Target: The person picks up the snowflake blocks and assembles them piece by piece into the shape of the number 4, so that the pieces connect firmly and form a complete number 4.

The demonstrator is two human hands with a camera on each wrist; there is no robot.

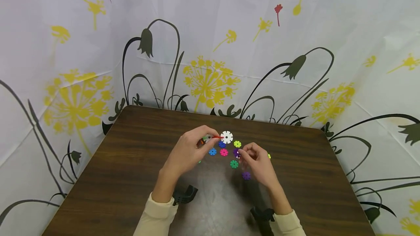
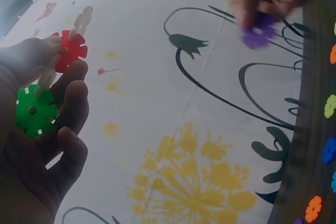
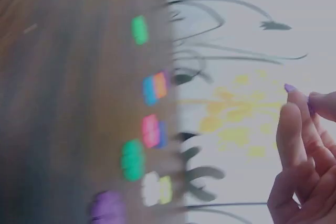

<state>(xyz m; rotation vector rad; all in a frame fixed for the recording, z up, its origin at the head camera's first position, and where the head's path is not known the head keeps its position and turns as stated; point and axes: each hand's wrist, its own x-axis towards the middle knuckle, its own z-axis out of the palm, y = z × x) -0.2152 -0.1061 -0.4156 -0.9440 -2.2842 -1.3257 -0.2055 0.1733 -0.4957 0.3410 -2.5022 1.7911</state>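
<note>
My left hand (image 1: 191, 148) is raised above the table and pinches a small chain of notched plastic discs. In the left wrist view the chain has a green disc (image 2: 35, 116), a red disc (image 2: 77, 51) between finger and thumb, and pale discs (image 2: 83, 20) seen nearly edge-on. From the head view, a white disc (image 1: 226, 132) faces up at the chain's far end. My right hand (image 1: 260, 163) pinches a purple notched disc (image 2: 257, 36) between thumb and fingertips, apart from the chain. Only a sliver of that purple disc (image 3: 289, 87) shows in the right wrist view.
Loose discs lie on the dark wooden table (image 1: 131, 163) below the hands, among them a blue disc (image 1: 212, 151), a pink disc (image 1: 224, 152), a green disc (image 1: 234, 164) and a purple disc (image 1: 246, 175). A flower-patterned curtain (image 1: 203, 21) hangs behind the table's far edge.
</note>
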